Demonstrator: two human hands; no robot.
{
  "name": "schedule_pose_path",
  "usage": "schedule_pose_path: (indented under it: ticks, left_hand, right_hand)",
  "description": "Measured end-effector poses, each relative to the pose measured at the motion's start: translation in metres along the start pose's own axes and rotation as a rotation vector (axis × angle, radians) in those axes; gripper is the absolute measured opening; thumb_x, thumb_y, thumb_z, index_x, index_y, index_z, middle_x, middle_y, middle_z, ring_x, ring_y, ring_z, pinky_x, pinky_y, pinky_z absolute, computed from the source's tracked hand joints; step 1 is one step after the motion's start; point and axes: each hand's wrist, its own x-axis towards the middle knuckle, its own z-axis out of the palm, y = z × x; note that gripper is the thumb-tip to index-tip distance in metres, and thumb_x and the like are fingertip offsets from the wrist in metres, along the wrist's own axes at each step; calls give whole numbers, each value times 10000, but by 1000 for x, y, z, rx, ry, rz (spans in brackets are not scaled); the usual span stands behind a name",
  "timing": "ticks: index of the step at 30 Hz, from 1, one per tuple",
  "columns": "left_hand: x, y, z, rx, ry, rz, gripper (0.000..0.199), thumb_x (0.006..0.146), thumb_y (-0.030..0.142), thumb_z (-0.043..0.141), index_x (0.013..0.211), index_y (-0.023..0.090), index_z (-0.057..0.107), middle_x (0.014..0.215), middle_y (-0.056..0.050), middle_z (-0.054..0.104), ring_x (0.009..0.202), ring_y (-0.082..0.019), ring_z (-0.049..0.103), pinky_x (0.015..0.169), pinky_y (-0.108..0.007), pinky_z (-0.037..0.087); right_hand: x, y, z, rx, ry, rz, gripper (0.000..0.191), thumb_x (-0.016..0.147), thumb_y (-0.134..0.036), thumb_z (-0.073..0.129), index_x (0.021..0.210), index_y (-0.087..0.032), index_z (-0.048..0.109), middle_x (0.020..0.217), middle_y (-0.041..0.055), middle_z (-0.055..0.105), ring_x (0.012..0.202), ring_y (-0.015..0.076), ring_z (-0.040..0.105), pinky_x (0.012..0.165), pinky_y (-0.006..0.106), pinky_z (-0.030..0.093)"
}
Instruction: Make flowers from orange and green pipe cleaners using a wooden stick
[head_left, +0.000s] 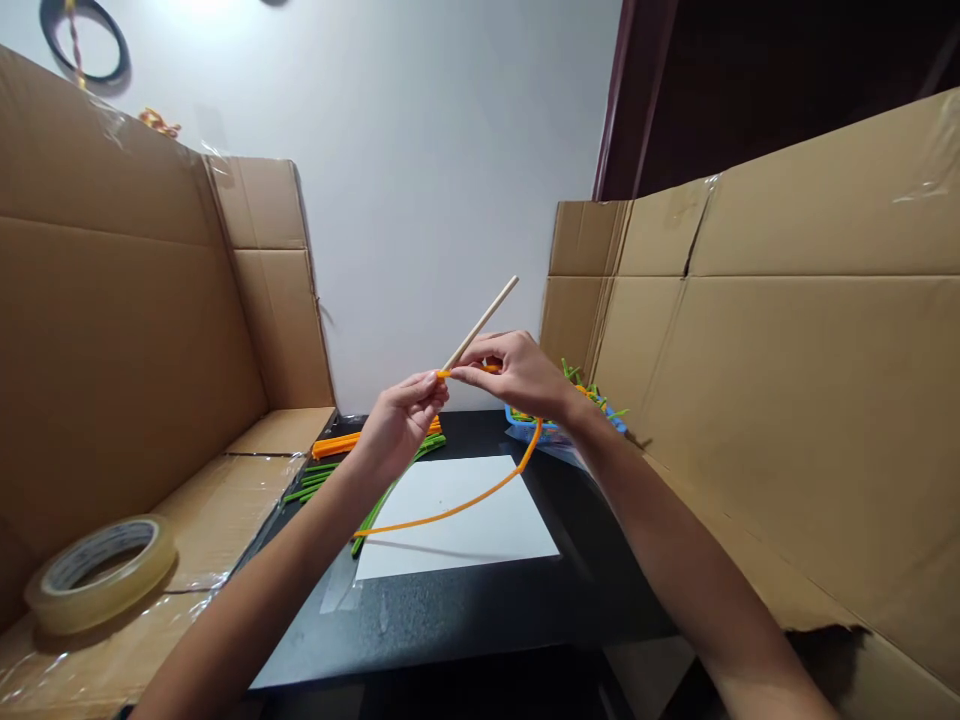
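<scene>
My left hand [411,412] is closed around the lower end of a thin wooden stick [484,320], which slants up to the right. At that end, a bit of orange pipe cleaner [450,514] wraps round the stick beside my left fingertips. My right hand [517,368] pinches the same pipe cleaner just to the right of the stick. From under my right hand its long tail curves down and left above a white sheet of paper [480,550]. Part of the stick's lower end is hidden by my fingers.
Orange pipe cleaners [335,445] and green pipe cleaners [307,488] lie at the left of the black table [450,630]. A blue basket [551,432] of green and orange pieces stands behind my right wrist. A tape roll [101,570] rests on cardboard at left. Cardboard walls [810,400] flank both sides.
</scene>
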Motion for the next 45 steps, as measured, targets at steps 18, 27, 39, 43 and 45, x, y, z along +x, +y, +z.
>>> schedule_pose_path:
  ticks: [18, 27, 39, 43, 45]
  left_hand:
    - [-2, -32, -29, 184, -605, -278, 332, 533, 305, 923, 633, 140, 653, 624, -33, 654, 528, -108, 571, 509, -228, 395]
    - [-4, -88, -66, -3, -460, -528, 268, 560, 215, 874, 613, 113, 631, 549, -28, 579, 489, -68, 486, 452, -191, 295]
    - [-10, -115, -77, 346, -702, -642, 218, 679, 278, 846, 717, 135, 686, 670, -55, 687, 600, -127, 623, 583, -235, 441]
    - [-12, -124, -81, 728, -667, -509, 172, 690, 273, 793, 722, 159, 669, 636, -34, 688, 583, -167, 634, 588, -273, 471]
    - [-12, -129, -83, 914, -506, -347, 134, 714, 238, 746, 805, 171, 675, 634, -27, 700, 578, -180, 641, 569, -265, 447]
  right_hand:
    - [-13, -1, -17, 71, -778, 59, 284, 869, -421, 666, 824, -161, 773, 602, -31, 552, 547, 74, 421, 511, 233, 277]
    - [-46, 58, 27, 167, -702, 250, 377, 803, -493, 719, 732, -126, 761, 589, 2, 597, 557, 91, 459, 509, 227, 300]
    - [-80, 99, 57, 506, -961, 448, 373, 747, -490, 770, 793, -120, 781, 697, 32, 698, 656, 126, 578, 622, 233, 423]
    - [-85, 98, 71, 304, -964, 445, 255, 787, -365, 728, 810, -120, 793, 637, 6, 669, 582, 100, 523, 550, 214, 362]
    - [-86, 95, 74, 158, -812, 489, 190, 785, -292, 706, 761, -119, 782, 593, 4, 646, 535, 94, 506, 515, 215, 341]
